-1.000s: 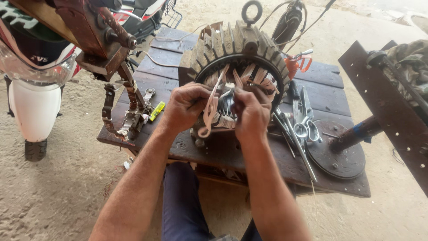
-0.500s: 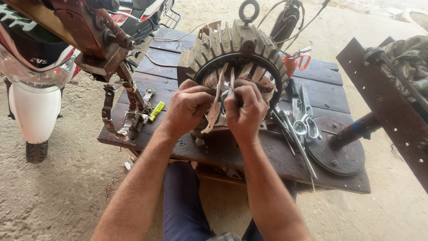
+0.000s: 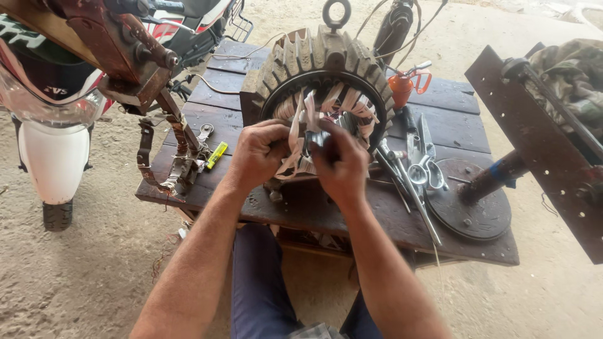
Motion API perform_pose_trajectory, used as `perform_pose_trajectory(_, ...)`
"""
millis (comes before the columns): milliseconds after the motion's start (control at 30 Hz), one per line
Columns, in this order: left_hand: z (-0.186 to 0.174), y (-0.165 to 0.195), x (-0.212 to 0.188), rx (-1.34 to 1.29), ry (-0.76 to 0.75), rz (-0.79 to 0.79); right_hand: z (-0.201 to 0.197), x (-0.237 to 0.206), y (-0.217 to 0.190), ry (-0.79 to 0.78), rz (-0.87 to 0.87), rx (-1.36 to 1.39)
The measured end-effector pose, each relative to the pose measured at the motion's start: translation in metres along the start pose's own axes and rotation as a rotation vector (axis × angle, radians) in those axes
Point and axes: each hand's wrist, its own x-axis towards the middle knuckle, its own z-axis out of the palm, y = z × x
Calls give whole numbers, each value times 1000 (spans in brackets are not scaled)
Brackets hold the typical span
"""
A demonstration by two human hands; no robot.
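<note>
**Stator windings held between both hands at the mouth of the bore**

Stator (image 3: 326,69) sits on the bench (image 3: 452,125) with its bore facing the person, its axis running roughly toward the camera and slightly up. White insulation strips (image 3: 300,135) and windings spill from the lower front of the bore, and that bundle lies right between the two hands, touching both.

Left hand (image 3: 257,154) is clenched on the strips from the left side, thumb and fingers pinched around the hanging white ends. Right hand (image 3: 339,163) closes in from the right, fingers curled over a small grey metal piece (image 3: 316,139) pressed against the windings; whether that piece is a tool or part of the coil I cannot tell. The hands sit level with each other and nearly meet, so neither is clearly nearer; the work lies just ahead of the fingertips, toward the bore.

To the right of the right hand, scissors (image 3: 427,172) and a few slim hand tools lie on the bench, near but not touching it, with a round metal disc (image 3: 480,210) beyond them. An orange oil can (image 3: 405,85) stands behind the stator's right side. Well left of the left hand, a small yellow lighter (image 3: 217,155) lies beside a rusty clamp frame (image 3: 166,138), and a white scooter (image 3: 53,150) stands off the bench.
</note>
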Motion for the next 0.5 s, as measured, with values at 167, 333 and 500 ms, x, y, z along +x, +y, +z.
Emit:
perform_pose_trajectory(167, -5, 5, 0, 131, -18, 43, -6, 25, -13, -92, -267, -335)
perform_pose_trajectory(333, -1, 11, 0, 241, -26, 56, -33, 23, -30, -196, -138, -225)
perform_pose_trajectory(500, 3, 17, 1, 315, 2, 121, -56, 21, -27, -241, -255, -214)
